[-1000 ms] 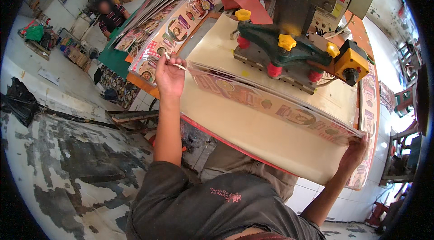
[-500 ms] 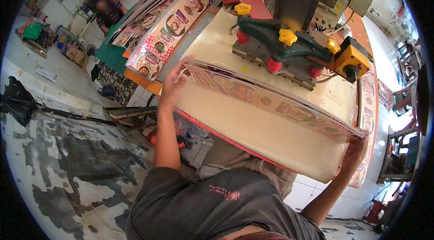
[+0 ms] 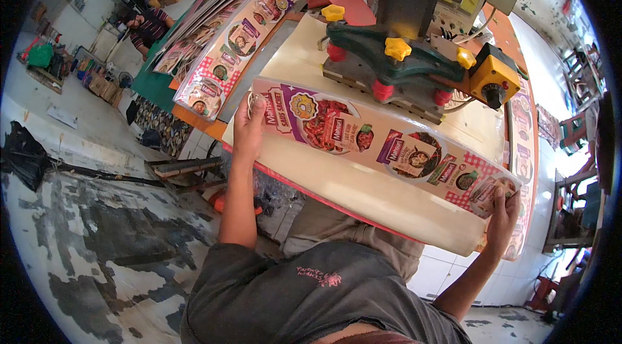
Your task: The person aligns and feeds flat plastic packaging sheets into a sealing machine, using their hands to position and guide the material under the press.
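Observation:
A long printed banner strip (image 3: 369,143), with food pictures and a glossy clear covering, lies between my hands with its printed face up. My left hand (image 3: 249,125) grips the strip's left end, thumb on top, beside a small pale cord loop. At the other end, my right hand (image 3: 503,214) pinches the right corner, thumb over the print. Beneath the strip is a cream padded work surface (image 3: 337,182) with a red front edge. Just behind it stands a press head with a dark green clamp bar (image 3: 363,52) and yellow star knobs (image 3: 398,49).
At the back left leans a stack of similar printed strips (image 3: 223,59). More printed strips (image 3: 521,137) lie along the table's right side. A yellow control box (image 3: 495,78) juts out beside the press. Another person (image 3: 148,30) is at the far left.
The strip has turned from steeply tilted, mostly showing its edge, to lying flatter with its print facing up. Both hands still hold its ends.

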Motion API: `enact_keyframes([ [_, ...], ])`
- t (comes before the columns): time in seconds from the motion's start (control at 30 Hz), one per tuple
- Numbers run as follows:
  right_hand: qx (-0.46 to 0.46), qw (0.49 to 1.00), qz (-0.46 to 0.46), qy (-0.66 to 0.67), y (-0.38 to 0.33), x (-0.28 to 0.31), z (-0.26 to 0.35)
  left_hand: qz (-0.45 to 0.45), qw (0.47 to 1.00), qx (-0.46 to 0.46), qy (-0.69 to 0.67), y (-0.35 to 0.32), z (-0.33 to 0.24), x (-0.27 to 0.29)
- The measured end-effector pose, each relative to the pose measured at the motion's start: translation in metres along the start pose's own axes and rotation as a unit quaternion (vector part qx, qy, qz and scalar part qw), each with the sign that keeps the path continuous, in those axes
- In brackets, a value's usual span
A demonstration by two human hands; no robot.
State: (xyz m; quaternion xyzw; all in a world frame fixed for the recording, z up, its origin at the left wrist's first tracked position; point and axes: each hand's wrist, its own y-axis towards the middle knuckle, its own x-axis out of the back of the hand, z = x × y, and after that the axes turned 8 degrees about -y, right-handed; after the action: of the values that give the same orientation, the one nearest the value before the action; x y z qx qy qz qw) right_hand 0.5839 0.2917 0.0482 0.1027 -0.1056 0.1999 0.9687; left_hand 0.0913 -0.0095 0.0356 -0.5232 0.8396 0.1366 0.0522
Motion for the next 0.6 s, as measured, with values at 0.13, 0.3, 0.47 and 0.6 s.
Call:
enact_keyframes([
  [0.13,-0.044,0.997,-0.008,0.057,0.000,0.004,0.003,-0.102,0.987,0.037,-0.121,0.012,0.011,0.011],
  [0.3,-0.138,0.964,-0.030,0.224,-0.018,0.009,0.006,-0.055,0.992,0.054,-0.101,0.019,-0.003,0.010],
  [0.47,-0.148,0.980,0.003,0.131,-0.029,0.005,0.010,-0.059,0.994,0.057,-0.079,0.021,-0.003,0.020],
  [0.6,-0.106,0.979,-0.058,0.162,-0.039,0.019,0.004,0.014,0.983,0.102,-0.151,0.005,-0.026,0.017],
])
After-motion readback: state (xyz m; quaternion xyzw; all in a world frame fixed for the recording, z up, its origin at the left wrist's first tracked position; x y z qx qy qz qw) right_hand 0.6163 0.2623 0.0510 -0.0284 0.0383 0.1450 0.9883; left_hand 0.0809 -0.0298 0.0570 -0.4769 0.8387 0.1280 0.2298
